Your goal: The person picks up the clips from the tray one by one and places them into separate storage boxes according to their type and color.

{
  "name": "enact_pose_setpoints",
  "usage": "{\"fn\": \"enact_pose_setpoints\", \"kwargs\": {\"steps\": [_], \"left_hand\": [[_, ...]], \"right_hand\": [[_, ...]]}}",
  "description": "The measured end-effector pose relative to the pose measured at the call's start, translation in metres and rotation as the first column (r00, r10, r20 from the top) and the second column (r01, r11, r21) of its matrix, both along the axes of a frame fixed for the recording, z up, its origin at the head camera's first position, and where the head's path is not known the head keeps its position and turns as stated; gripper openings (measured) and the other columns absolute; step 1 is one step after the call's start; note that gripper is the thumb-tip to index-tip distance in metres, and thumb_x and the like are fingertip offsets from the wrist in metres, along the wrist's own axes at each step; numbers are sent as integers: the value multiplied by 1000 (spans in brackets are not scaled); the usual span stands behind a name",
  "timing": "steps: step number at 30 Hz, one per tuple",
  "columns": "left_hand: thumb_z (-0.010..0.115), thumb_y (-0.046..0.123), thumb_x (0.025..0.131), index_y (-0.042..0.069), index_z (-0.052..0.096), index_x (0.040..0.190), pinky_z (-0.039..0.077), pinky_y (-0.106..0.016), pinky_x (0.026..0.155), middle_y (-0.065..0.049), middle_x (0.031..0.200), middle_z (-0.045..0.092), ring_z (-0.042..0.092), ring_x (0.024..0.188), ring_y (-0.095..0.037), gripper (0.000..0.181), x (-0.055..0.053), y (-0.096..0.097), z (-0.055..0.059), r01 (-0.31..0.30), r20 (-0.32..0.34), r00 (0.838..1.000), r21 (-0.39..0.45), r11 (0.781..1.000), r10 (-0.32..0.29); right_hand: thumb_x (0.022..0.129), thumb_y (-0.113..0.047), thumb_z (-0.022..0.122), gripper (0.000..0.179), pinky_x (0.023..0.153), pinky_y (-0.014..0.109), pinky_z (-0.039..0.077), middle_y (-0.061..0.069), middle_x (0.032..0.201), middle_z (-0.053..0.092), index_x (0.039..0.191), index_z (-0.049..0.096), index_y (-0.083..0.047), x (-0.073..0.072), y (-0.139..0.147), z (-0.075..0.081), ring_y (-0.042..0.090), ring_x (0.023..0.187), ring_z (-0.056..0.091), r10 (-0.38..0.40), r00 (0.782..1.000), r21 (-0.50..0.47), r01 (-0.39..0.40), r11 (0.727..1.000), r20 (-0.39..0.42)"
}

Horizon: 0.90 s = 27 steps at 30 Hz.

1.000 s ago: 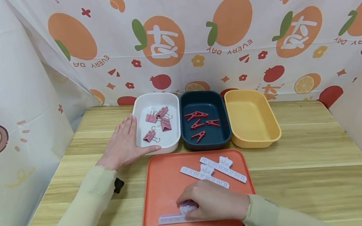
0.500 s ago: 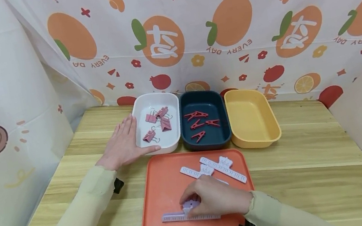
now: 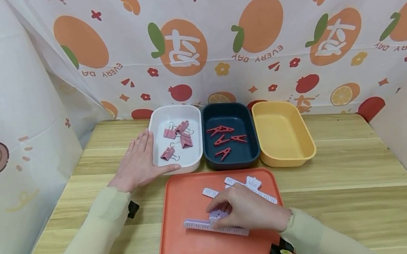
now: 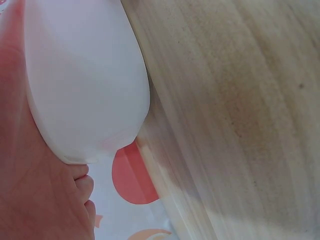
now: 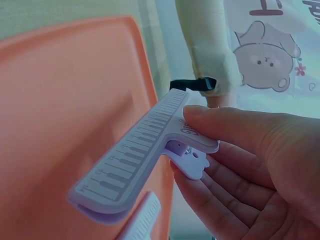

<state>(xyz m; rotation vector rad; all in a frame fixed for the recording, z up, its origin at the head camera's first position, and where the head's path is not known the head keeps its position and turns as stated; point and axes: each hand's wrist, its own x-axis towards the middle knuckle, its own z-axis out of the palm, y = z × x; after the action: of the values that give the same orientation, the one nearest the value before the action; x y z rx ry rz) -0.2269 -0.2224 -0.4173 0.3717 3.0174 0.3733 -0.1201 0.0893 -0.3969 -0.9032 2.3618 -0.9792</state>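
Tray [image 3: 191, 253]: one, orange, flat on the wooden table [image 3: 352, 156], nearest the person; set between body and bins, it looks placed for easy reach.

Right hand [image 3: 246, 211]: bare, thumb on one side and fingers on the other, clamped on the handle of a purple clip [image 5: 140, 150].

The purple clip: long-barred, piano-key print, tilted, apparently just above the tray. The hold sits mid-length, likely to balance the bar; its mouth looks closed, so I judge the squeeze light.

White clips [image 3: 253, 182]: two, similarly marked, towards the tray's far right; from here the nearer one is partly hidden behind the right hand.

Left hand [image 3: 137, 162]: bare, fingers straight along the white bin's [image 3: 194, 155] outer left wall, thumb on its near rim; nothing pinched, presumably a steadying touch.

Inside the white bin: pink binder clips [image 3: 186, 140], four, loosely grouped.

Dark bin [image 3: 225, 112]: middle of the row; holds red pegs [image 3: 225, 151], some overlapping.

Yellow bin [image 3: 282, 132]: right end; the side-by-side row seems meant to part kinds.

Printed cloth [image 3: 220, 31]: hung behind, fruit pattern.
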Motion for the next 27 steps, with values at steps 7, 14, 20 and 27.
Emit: {"fn": "enact_pose_setpoints", "kwargs": {"steps": [7,14,20,27], "left_hand": [[57,84,79,-6,4,160,2,-55,121,-25,166,1,4,152,-43,133,1,-1,0,0,3,1000,3,1000,0],[59,84,78,-5,3,160,1,-55,121,-25,166,2,4,152,-43,133,2,0,0,-2,2,1000,15,1000,2],[60,84,78,-5,5,160,2,-55,121,-25,167,2,5,151,-43,133,1,0,0,-1,-3,1000,17,1000,1],[59,84,78,-6,5,160,2,-55,121,-26,166,3,6,151,-44,133,1,0,0,5,-8,1000,9,1000,-5]], "right_hand": [[85,-28,85,32,71,24,54,-18,97,69,114,79,-17,-4,7,3,4,86,61,-54,999,-27,54,998,-4],[84,-27,87,32,73,25,55,-16,95,69,113,80,-16,-9,15,11,7,82,62,-115,991,-29,113,993,-65],[83,-26,87,32,74,26,57,-15,98,70,114,79,-17,-14,25,19,10,83,63,-196,976,-72,190,979,-93],[82,-24,88,30,72,26,57,-13,97,71,110,80,-19,-19,33,20,8,82,63,-241,959,-138,222,965,-149]]}}
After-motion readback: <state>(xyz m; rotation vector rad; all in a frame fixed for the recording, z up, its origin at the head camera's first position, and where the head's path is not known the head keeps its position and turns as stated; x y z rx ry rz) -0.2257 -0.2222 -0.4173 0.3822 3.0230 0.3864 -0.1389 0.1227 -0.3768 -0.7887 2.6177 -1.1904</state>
